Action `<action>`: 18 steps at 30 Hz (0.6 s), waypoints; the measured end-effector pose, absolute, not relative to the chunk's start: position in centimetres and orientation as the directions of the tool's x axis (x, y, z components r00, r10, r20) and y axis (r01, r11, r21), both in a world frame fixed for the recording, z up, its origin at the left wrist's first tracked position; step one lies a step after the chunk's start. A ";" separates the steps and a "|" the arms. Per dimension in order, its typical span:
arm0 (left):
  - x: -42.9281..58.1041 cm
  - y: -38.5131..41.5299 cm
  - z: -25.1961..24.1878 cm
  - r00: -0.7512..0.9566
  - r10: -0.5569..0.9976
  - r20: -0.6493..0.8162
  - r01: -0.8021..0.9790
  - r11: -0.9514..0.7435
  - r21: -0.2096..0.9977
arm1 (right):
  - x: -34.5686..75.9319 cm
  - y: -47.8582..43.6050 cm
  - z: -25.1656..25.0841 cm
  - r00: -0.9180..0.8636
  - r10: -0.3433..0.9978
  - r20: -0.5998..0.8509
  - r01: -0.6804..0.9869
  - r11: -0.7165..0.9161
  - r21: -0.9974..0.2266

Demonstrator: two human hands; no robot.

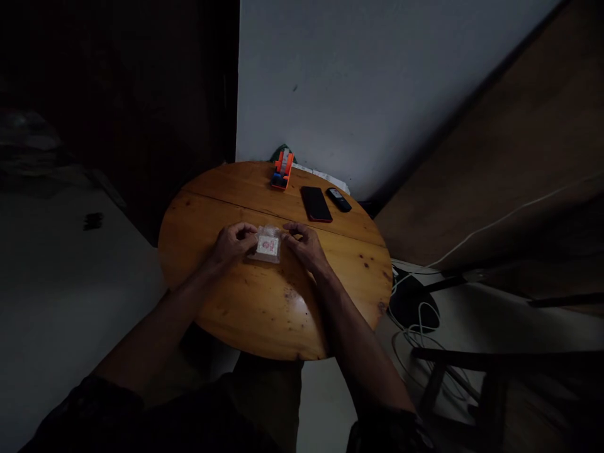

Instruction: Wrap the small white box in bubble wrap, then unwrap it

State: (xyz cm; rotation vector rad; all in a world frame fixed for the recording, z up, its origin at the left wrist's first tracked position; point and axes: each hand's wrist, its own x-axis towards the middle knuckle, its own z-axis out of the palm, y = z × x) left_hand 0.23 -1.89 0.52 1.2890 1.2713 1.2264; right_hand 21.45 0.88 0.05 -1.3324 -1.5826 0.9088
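Dark sleeves [97, 406], then both hands [306, 248] in nearly closed pinches on a clear packet [268, 245], long axis roughly forward.

Here are two hands [230, 242] [307, 246], one packet [267, 246], one tape dispenser [283, 167], two devices [316, 204] [338, 199], one table [259, 302]

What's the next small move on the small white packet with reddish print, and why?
Probably fold the far end of the clear, shiny plastic wrapping over the packet: it extends past the packet's far edge, and the left hand and right hand sit at its two sides.
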 end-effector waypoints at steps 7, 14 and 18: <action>0.9 -2.3 0.9 0.045 0.994 0.100 0.181 -0.106 0.978 | 20.8 2.8 -0.4 -0.125 0.971 0.202 0.355 0.234 -0.905; 1.0 -2.2 0.5 0.054 0.992 0.117 0.311 -0.128 0.942 | 18.6 5.8 0.1 -0.142 0.990 0.029 0.149 0.050 -0.988; 0.9 -2.0 0.2 0.039 0.984 0.176 0.399 -0.177 0.899 | 18.4 5.6 0.3 -0.097 0.978 0.183 0.068 0.189 -0.980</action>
